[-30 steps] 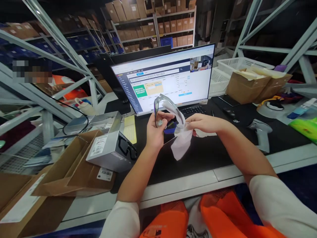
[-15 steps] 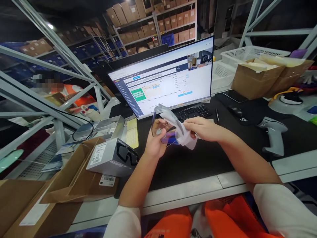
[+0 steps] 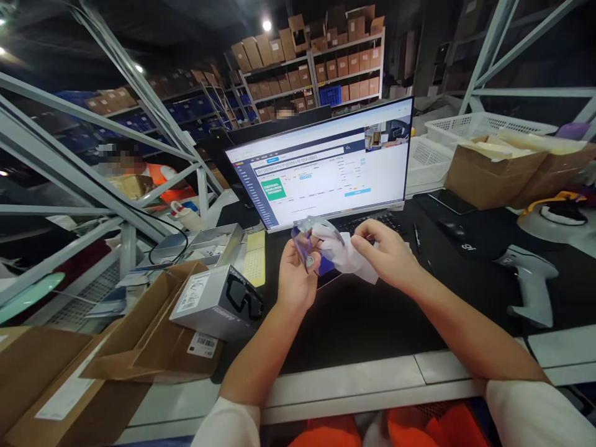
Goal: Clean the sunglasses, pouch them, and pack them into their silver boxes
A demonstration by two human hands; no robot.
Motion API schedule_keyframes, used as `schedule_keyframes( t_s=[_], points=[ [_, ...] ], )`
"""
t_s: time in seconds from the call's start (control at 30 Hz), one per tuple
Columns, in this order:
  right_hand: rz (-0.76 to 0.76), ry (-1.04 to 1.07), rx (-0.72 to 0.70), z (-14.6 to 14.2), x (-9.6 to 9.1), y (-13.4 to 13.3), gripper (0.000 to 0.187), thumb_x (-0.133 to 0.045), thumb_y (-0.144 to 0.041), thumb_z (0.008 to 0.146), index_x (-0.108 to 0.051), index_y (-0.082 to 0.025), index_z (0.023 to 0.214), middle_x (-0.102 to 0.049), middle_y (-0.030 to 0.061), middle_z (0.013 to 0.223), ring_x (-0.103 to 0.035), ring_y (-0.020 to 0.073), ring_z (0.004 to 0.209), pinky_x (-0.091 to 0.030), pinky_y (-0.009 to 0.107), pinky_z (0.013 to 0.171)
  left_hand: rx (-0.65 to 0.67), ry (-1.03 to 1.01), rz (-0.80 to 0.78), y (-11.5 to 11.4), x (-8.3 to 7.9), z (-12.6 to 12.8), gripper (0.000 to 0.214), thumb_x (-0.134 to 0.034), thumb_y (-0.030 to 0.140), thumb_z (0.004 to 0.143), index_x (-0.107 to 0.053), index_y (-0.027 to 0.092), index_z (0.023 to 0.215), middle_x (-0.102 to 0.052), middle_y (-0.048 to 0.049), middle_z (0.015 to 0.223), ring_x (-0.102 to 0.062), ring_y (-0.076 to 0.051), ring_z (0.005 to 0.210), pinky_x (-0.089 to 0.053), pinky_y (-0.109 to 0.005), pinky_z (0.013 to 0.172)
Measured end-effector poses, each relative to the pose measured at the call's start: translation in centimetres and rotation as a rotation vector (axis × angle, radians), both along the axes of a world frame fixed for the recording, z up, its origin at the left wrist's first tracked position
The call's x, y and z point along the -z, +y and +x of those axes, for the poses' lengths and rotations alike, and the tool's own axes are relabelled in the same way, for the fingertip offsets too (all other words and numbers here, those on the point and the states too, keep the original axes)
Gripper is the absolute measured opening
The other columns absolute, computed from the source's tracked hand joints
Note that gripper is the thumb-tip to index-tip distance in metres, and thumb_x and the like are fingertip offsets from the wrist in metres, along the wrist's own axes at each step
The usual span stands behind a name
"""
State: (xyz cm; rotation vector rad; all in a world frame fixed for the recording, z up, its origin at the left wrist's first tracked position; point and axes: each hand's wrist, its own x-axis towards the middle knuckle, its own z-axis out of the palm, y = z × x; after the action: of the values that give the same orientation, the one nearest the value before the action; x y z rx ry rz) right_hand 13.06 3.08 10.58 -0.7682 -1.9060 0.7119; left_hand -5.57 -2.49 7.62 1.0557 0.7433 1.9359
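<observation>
My left hand (image 3: 293, 277) is closed around a pair of glasses (image 3: 303, 243) with tinted lenses, held up over the black desk mat (image 3: 372, 310) in front of the monitor (image 3: 321, 167). My right hand (image 3: 384, 251) pinches a white cloth (image 3: 347, 257) that lies against the glasses. Both hands meet just in front of the keyboard (image 3: 367, 220).
A grey glasses box (image 3: 216, 301) rests on an open cardboard carton (image 3: 139, 341) at the left. A grey barcode scanner (image 3: 528, 279), a mouse (image 3: 454, 230) and a phone (image 3: 447, 200) lie to the right, with cardboard boxes (image 3: 488, 171) and a white basket (image 3: 470, 124) behind. A person in orange sits far left.
The glasses and cloth have come down a little and closer to the desk mat. The cloth, which hung loose a second ago, is now bunched against the lens. The head view has tilted.
</observation>
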Motion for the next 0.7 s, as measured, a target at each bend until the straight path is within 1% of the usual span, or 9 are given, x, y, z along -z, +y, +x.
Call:
schedule_keyframes(
  t_s=[0.07,0.1,0.17,0.23,0.37,0.43,0.5,0.63,0.7],
  points=[
    [0.117,-0.003,0.129,-0.3,-0.1,-1.0,0.036,-0.059,-0.042,0.092,-0.048,-0.020,0.066,-0.055,0.0003,0.069,-0.049,0.0142,0.069,-0.035,0.029,0.070,-0.149,0.142,0.091,0.0,0.6,-0.2,0.035,-0.091,0.028,0.071,-0.065,0.024,0.094,-0.065,-0.0042,0.133,-0.067,-0.020,0.118,-0.056,-0.028,0.095],
    [0.116,-0.051,0.125,-0.5,-0.1,-1.4,0.040,-0.059,-0.042,0.092,-0.046,-0.020,0.062,-0.053,-0.0002,0.064,-0.047,0.0134,0.064,-0.033,0.030,0.067,-0.217,0.224,0.153,-0.1,0.9,-0.2,0.032,-0.090,0.025,0.072,-0.064,0.023,0.091,-0.060,-0.0045,0.141,-0.064,-0.021,0.127,-0.055,-0.029,0.098],
    [0.019,-0.182,0.028,-0.9,0.2,-2.0,0.044,-0.057,-0.045,0.094,-0.047,-0.019,0.059,-0.052,-0.0005,0.059,-0.044,0.0127,0.058,-0.028,0.029,0.061,-0.304,0.387,0.289,-0.4,1.3,0.0,0.029,-0.088,0.020,0.075,-0.061,0.022,0.086,-0.054,-0.0036,0.149,-0.057,-0.023,0.137,-0.052,-0.031,0.105],
    [-0.047,-0.254,-0.031,-1.4,0.8,-2.0,0.040,-0.055,-0.045,0.096,-0.055,-0.019,0.065,-0.059,0.0008,0.064,-0.049,0.0139,0.060,-0.028,0.029,0.059,-0.344,0.522,0.408,-0.8,1.6,0.5,0.028,-0.086,0.017,0.077,-0.059,0.021,0.083,-0.052,-0.0027,0.150,-0.055,-0.023,0.140,-0.050,-0.032,0.107],
    [0.046,-0.258,-0.028,-2.0,2.8,-0.7,0.022,-0.054,-0.032,0.095,-0.062,-0.019,0.079,-0.068,0.0031,0.080,-0.056,0.0162,0.069,-0.033,0.028,0.063,-0.386,0.696,0.532,-1.3,1.6,1.5,0.027,-0.085,0.013,0.076,-0.060,0.019,0.082,-0.050,-0.0036,0.152,-0.057,-0.022,0.138,-0.051,-0.030,0.106],
    [0.068,-0.257,-0.075,-2.2,3.3,-0.3,0.017,-0.055,-0.026,0.093,-0.062,-0.019,0.079,-0.068,0.0030,0.081,-0.058,0.0163,0.071,-0.033,0.027,0.064,-0.423,0.711,0.552,-1.3,1.6,1.5,0.026,-0.086,0.012,0.076,-0.061,0.019,0.082,-0.049,-0.0040,0.152,-0.058,-0.021,0.137,-0.051,-0.029,0.105],
    [0.042,-0.238,-0.101,-2.2,3.0,-0.3,0.019,-0.055,-0.025,0.093,-0.062,-0.018,0.076,-0.067,0.0026,0.078,-0.057,0.0153,0.069,-0.032,0.026,0.062,-0.451,0.687,0.531,-1.2,1.6,1.3,0.027,-0.087,0.014,0.075,-0.061,0.019,0.082,-0.049,-0.0036,0.151,-0.058,-0.022,0.137,-0.051,-0.030,0.105],
    [-0.074,-0.234,-0.111,-1.9,1.1,-1.3,0.032,-0.054,-0.026,0.092,-0.051,-0.018,0.061,-0.058,0.0008,0.063,-0.047,0.0123,0.058,-0.027,0.027,0.057,-0.470,0.566,0.393,-1.3,1.6,1.1,0.029,-0.088,0.020,0.074,-0.059,0.021,0.077,-0.050,-0.0004,0.149,-0.055,-0.025,0.139,-0.050,-0.035,0.107],
    [-0.066,-0.254,-0.163,-1.8,0.5,-1.7,0.032,-0.056,-0.025,0.090,-0.049,-0.018,0.059,-0.057,0.0010,0.062,-0.046,0.0121,0.058,-0.027,0.027,0.057,-0.468,0.498,0.356,-1.4,1.5,1.4,0.031,-0.089,0.023,0.073,-0.058,0.021,0.075,-0.052,0.0011,0.147,-0.055,-0.025,0.139,-0.049,-0.035,0.109]
  ],
)
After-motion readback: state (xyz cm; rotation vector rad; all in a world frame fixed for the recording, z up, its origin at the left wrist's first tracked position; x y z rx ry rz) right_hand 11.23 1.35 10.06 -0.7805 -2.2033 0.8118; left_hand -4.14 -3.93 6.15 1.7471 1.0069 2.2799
